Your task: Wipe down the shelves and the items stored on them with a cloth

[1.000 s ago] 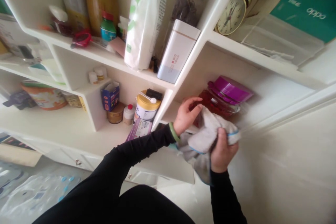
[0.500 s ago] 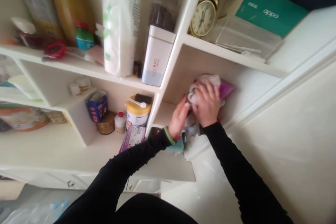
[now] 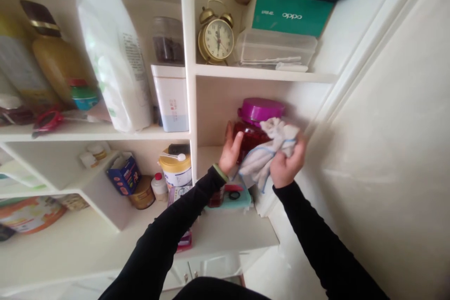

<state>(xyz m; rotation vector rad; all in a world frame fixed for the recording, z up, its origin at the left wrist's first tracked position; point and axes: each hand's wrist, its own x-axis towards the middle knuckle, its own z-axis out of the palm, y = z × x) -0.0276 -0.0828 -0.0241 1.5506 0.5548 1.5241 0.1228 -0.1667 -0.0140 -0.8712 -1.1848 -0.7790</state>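
Note:
A clear jar [image 3: 251,135] with dark red contents and a purple lid [image 3: 260,108] stands in the lower right shelf compartment. My left hand [image 3: 231,149] rests flat against the jar's left side, fingers stretched upward. My right hand [image 3: 285,165] is closed on a crumpled white cloth with blue edging [image 3: 270,150] and presses it against the jar's right front, just under the lid. Both arms wear black sleeves; a green band sits on the left wrist.
Above the jar a brass alarm clock [image 3: 215,37], a clear plastic box [image 3: 276,49] and a green carton [image 3: 290,13]. Left compartments hold a white canister [image 3: 172,97], a white bag [image 3: 114,51], a yellow-lidded tin [image 3: 176,168] and a blue box [image 3: 123,176]. A wall stands at the right.
The view swung and levelled. My right hand with the cloth came down off the purple lid to the jar's side. My left hand opened flat against the jar.

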